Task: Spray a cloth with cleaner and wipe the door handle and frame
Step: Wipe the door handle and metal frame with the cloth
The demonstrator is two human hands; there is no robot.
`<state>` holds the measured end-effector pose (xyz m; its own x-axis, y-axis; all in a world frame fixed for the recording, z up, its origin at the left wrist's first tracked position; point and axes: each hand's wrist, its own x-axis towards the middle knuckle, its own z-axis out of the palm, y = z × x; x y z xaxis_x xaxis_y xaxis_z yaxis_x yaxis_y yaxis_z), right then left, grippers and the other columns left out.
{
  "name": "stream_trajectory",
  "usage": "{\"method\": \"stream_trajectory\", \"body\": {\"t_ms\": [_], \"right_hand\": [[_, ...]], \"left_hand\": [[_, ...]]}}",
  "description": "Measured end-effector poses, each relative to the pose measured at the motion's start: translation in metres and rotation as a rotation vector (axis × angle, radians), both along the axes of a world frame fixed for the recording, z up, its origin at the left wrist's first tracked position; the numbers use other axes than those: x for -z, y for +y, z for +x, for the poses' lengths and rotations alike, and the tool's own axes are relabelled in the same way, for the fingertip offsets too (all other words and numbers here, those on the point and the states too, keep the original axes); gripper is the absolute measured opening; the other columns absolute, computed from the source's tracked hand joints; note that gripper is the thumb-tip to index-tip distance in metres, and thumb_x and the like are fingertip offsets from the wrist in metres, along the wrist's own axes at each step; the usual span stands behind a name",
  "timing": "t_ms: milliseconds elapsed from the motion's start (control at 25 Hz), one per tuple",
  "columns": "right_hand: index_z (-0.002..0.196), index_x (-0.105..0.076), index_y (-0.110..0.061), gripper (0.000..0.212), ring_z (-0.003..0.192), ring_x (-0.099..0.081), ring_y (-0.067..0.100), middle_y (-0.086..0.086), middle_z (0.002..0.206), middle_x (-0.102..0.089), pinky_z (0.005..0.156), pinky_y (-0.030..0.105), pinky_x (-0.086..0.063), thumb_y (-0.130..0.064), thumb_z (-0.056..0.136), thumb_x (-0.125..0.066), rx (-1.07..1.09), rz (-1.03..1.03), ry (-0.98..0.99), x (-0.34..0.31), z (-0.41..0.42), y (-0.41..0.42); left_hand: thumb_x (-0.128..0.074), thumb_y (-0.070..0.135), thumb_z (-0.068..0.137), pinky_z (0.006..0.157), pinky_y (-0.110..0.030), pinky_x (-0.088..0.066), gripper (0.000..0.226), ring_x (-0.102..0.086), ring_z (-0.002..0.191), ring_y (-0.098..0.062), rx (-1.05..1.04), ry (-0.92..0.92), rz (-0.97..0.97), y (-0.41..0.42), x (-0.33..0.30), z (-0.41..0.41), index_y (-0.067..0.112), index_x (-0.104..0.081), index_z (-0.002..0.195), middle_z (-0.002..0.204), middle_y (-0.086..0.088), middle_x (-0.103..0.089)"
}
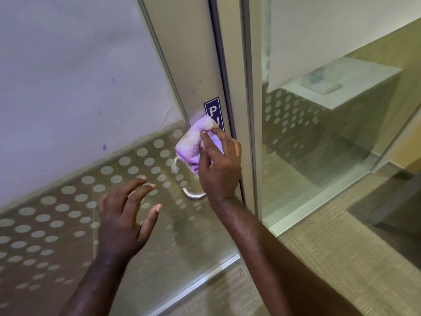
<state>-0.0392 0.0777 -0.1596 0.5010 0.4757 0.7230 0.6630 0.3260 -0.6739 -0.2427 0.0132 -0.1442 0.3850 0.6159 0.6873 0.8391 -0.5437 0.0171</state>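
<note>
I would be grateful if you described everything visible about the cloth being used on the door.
The cloth is a soft, fluffy-looking lilac rag with pale, off-white worn patches and a darker purple edge at its lower side. It is bunched into a thick wad, and the right hand grips it, fingers curled over it. It sits against the metal door frame, covering the lower part of a blue sign, above the door handle. The left hand does not touch it.

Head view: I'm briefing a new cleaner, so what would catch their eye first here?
The purple cloth, gripped by the right hand against the door's metal frame, just below a blue sign. Lower down, the curved metal handle peeks out beside the wrist. The left hand hovers open before the dotted glass.
</note>
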Motion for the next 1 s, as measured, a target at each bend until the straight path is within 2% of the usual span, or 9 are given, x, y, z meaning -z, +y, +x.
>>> {"method": "stream_trajectory", "body": {"t_ms": [160, 280, 360, 440, 680, 760, 840, 920, 1000], "right_hand": [[0.135, -0.058, -0.01, 0.068, 0.122, -0.048, 0.031, 0.015, 0.14, -0.05, 0.097, 0.033, -0.041, -0.05, 0.081, -0.069, -0.132, -0.237, -0.1, 0.008, -0.007, -0.013], [0.133, -0.059, -0.007, 0.059, 0.116, -0.053, 0.036, 0.015, 0.139, -0.054, 0.093, 0.042, -0.05, -0.027, 0.08, -0.072, -0.123, -0.246, -0.139, 0.008, -0.007, -0.014], [0.127, -0.064, -0.005, 0.048, 0.11, -0.057, 0.037, 0.016, 0.135, -0.058, 0.088, 0.043, -0.052, -0.017, 0.081, -0.06, -0.082, -0.211, -0.138, 0.006, -0.006, -0.013], [0.124, -0.066, -0.004, 0.047, 0.106, -0.058, 0.038, 0.017, 0.132, -0.06, 0.086, 0.042, -0.052, -0.014, 0.079, -0.057, -0.064, -0.199, -0.142, 0.005, -0.007, -0.014], [0.123, -0.066, -0.006, 0.05, 0.109, -0.057, 0.034, 0.013, 0.132, -0.059, 0.085, 0.044, -0.055, -0.014, 0.075, -0.075, -0.1, -0.305, -0.117, 0.014, -0.005, -0.02], [0.124, -0.066, -0.008, 0.052, 0.115, -0.055, 0.029, 0.011, 0.132, -0.057, 0.09, 0.037, -0.052, -0.033, 0.079, -0.076, -0.148, -0.312, -0.045, 0.015, -0.008, -0.022], [0.119, -0.07, -0.008, 0.055, 0.117, -0.054, 0.026, 0.01, 0.131, -0.058, 0.092, 0.032, -0.048, -0.05, 0.084, -0.066, -0.178, -0.269, 0.132, 0.012, -0.013, -0.021], [0.11, -0.074, -0.008, 0.046, 0.114, -0.057, 0.025, 0.008, 0.126, -0.062, 0.09, 0.032, -0.049, -0.046, 0.086, -0.067, -0.164, -0.189, 0.341, 0.008, -0.018, -0.016], [0.103, -0.077, -0.008, 0.034, 0.107, -0.059, 0.024, 0.006, 0.118, -0.065, 0.086, 0.028, -0.047, -0.033, 0.08, -0.079, -0.118, -0.14, 0.49, 0.006, -0.024, -0.011]], "left_hand": [[-0.045, 0.043, 0.097, 0.09, -0.042, -0.031, 0.039, -0.053, 0.11, -0.029, 0.008, -0.004, -0.004, -0.001, 0.002, -0.005, 0.013, -0.055, 0.119, 0.123, -0.017, -0.062], [-0.046, 0.042, 0.097, 0.091, -0.042, -0.031, 0.039, -0.053, 0.11, -0.029, 0.011, -0.006, -0.004, -0.001, 0.004, -0.004, 0.011, -0.056, 0.119, 0.122, -0.018, -0.062], [-0.047, 0.041, 0.096, 0.091, -0.042, -0.031, 0.039, -0.053, 0.11, -0.029, 0.015, -0.004, -0.002, -0.001, 0.005, -0.003, 0.01, -0.056, 0.119, 0.123, -0.018, -0.062], [-0.046, 0.042, 0.096, 0.091, -0.042, -0.031, 0.04, -0.052, 0.111, -0.029, 0.015, -0.01, -0.008, 0.0, 0.005, -0.003, 0.011, -0.055, 0.12, 0.124, -0.018, -0.062], [-0.046, 0.042, 0.096, 0.092, -0.044, -0.031, 0.041, -0.053, 0.112, -0.028, 0.011, -0.015, -0.005, 0.002, 0.008, -0.004, 0.012, -0.054, 0.122, 0.126, -0.016, -0.061], [-0.046, 0.042, 0.096, 0.093, -0.043, -0.03, 0.04, -0.053, 0.109, -0.027, 0.007, -0.016, -0.005, 0.001, 0.01, -0.004, 0.012, -0.055, 0.122, 0.127, -0.015, -0.061], [-0.043, 0.043, 0.098, 0.093, -0.041, -0.029, 0.04, -0.053, 0.108, -0.027, 0.0, -0.022, -0.013, 0.0, 0.012, -0.004, 0.013, -0.054, 0.122, 0.128, -0.014, -0.06], [-0.042, 0.043, 0.098, 0.094, -0.041, -0.028, 0.041, -0.053, 0.108, -0.027, -0.007, -0.029, -0.028, -0.002, 0.014, -0.006, 0.013, -0.054, 0.122, 0.129, -0.014, -0.059], [-0.043, 0.042, 0.097, 0.094, -0.041, -0.028, 0.04, -0.053, 0.11, -0.027, -0.015, -0.033, -0.039, -0.004, 0.015, -0.008, 0.013, -0.054, 0.123, 0.13, -0.013, -0.059]]}}
